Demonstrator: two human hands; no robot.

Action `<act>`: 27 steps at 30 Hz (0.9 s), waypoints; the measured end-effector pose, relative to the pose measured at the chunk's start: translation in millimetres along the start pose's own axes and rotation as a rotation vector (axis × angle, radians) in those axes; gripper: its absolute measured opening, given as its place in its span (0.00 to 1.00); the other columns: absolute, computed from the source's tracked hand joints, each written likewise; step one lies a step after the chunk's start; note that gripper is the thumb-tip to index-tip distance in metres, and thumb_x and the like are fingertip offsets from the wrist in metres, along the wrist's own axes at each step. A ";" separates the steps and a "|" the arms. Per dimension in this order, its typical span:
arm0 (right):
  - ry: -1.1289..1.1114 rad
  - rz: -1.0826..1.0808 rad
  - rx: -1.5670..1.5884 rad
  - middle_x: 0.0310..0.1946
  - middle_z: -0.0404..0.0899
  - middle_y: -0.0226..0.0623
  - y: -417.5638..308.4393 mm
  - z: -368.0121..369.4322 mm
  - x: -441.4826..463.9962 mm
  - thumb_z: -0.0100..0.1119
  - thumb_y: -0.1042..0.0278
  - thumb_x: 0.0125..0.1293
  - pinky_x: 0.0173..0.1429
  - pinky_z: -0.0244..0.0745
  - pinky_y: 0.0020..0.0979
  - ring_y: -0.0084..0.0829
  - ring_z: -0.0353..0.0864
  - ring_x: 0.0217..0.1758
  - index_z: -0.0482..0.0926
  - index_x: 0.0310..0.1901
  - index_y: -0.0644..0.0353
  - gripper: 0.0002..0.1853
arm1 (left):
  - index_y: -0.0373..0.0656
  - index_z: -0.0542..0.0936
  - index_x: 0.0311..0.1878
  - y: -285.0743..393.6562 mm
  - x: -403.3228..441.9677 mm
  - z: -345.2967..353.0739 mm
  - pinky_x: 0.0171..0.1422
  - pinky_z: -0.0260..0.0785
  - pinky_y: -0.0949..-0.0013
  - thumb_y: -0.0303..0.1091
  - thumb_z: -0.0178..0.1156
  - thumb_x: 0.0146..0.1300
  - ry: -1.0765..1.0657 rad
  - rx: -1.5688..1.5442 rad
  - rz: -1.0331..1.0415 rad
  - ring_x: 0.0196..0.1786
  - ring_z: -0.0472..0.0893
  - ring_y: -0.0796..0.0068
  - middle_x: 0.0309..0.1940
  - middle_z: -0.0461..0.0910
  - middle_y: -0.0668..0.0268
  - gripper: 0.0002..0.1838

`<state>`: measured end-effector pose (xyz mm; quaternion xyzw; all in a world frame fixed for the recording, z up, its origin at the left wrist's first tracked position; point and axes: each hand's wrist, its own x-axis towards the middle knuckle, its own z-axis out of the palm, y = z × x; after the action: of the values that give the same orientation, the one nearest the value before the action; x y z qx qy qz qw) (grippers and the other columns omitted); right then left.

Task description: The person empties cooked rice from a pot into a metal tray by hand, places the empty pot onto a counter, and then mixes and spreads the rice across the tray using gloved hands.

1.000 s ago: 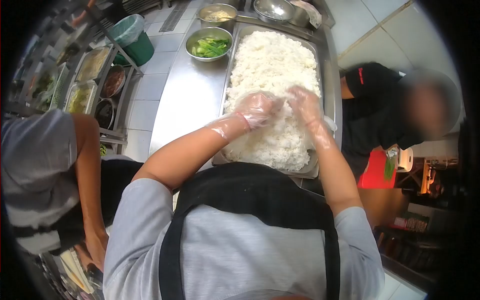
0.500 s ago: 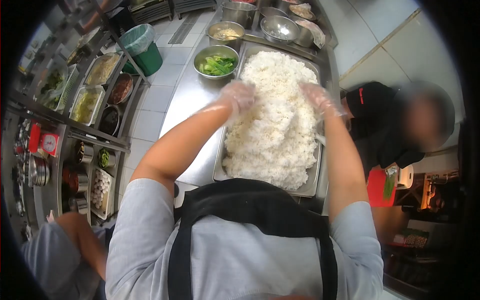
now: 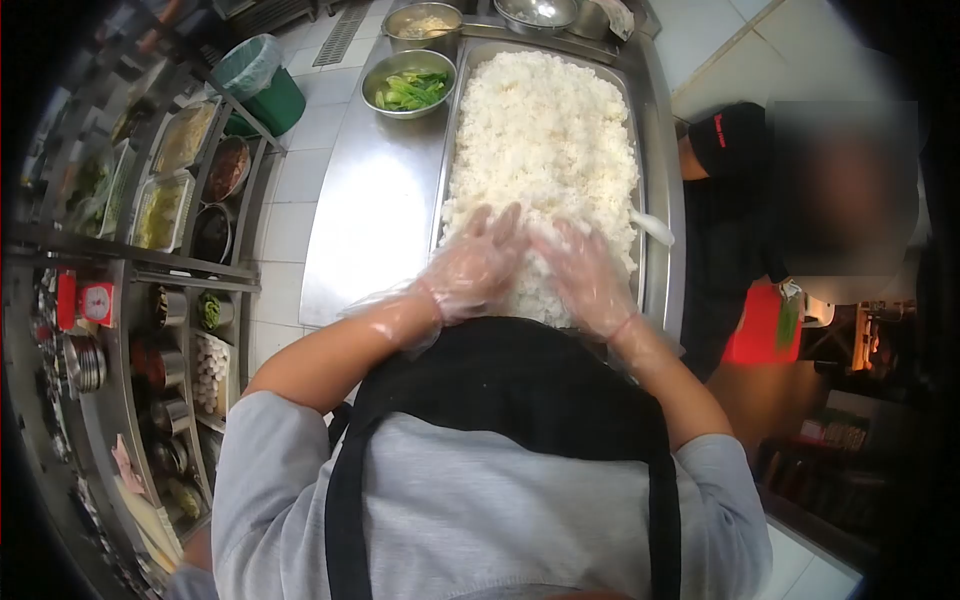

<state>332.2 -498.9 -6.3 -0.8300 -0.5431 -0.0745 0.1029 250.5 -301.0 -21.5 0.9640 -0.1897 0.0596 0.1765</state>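
A large mound of cooked white rice [image 3: 545,130] fills a rectangular metal tray [image 3: 447,190] in front of me. My left hand [image 3: 478,262], in a clear plastic glove, lies on the near left part of the rice with its fingers spread. Beside it my right hand [image 3: 585,272], gloved the same way, rests on the near right part with fingers stretched out. Both hands touch the rice and hold nothing else. A white handle [image 3: 655,228] sticks out over the tray's right rim; its other end is hidden in the rice.
Left of the tray stands a metal bowl of green vegetables [image 3: 412,88], with a pot [image 3: 423,25] behind it. A steel bowl [image 3: 537,12] sits beyond the tray. A green bin [image 3: 272,95] and shelves [image 3: 190,262] line the left. A person in black [image 3: 735,220] is close on the right.
Both hands have come back from the far sides of the tray to its near end. The far rice now looks flatter. The view has shifted, and the person at lower left is mostly out of sight.
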 end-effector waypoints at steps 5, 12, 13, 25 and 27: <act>-0.007 0.099 0.098 0.49 0.77 0.40 12.6 20.2 -41.4 0.55 0.72 0.55 0.60 0.69 0.40 0.42 0.75 0.51 0.80 0.48 0.46 0.18 | 0.43 0.71 0.58 -9.0 -41.9 24.4 0.63 0.64 0.58 0.29 0.52 0.54 0.004 -0.056 0.042 0.61 0.68 0.52 0.64 0.63 0.50 0.24; -0.008 0.451 0.387 0.51 0.76 0.43 59.7 29.3 21.1 0.61 0.56 0.59 0.60 0.69 0.35 0.41 0.77 0.52 0.81 0.46 0.52 0.16 | 0.42 0.76 0.49 -25.0 34.2 -15.4 0.50 0.71 0.63 0.30 0.61 0.52 -0.041 -0.175 -0.094 0.46 0.78 0.62 0.45 0.79 0.55 0.19; 0.030 0.399 0.406 0.51 0.76 0.44 61.4 23.1 29.5 0.61 0.57 0.59 0.61 0.69 0.34 0.41 0.76 0.52 0.81 0.46 0.53 0.16 | 0.41 0.77 0.49 -26.9 43.0 -20.6 0.46 0.71 0.65 0.29 0.60 0.53 0.029 -0.305 -0.121 0.41 0.78 0.65 0.41 0.79 0.55 0.17; 0.177 0.299 0.606 0.50 0.77 0.43 36.0 -53.4 36.6 0.58 0.65 0.58 0.57 0.70 0.32 0.39 0.76 0.53 0.78 0.49 0.59 0.17 | 0.43 0.80 0.42 -10.6 49.6 -57.5 0.37 0.71 0.66 0.35 0.58 0.58 0.070 -0.453 -0.308 0.30 0.80 0.67 0.27 0.81 0.58 0.11; 0.164 0.361 0.686 0.50 0.77 0.43 29.2 -52.7 32.8 0.58 0.65 0.58 0.57 0.70 0.33 0.39 0.76 0.53 0.79 0.48 0.59 0.16 | 0.45 0.81 0.41 -6.6 49.6 -57.8 0.36 0.70 0.66 0.38 0.59 0.59 0.058 -0.222 -0.285 0.29 0.79 0.66 0.27 0.81 0.60 0.10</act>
<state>371.4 -494.4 49.8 -0.8209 -0.3718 0.0644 0.4287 296.0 -291.4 39.2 0.9536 -0.0512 0.0402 0.2939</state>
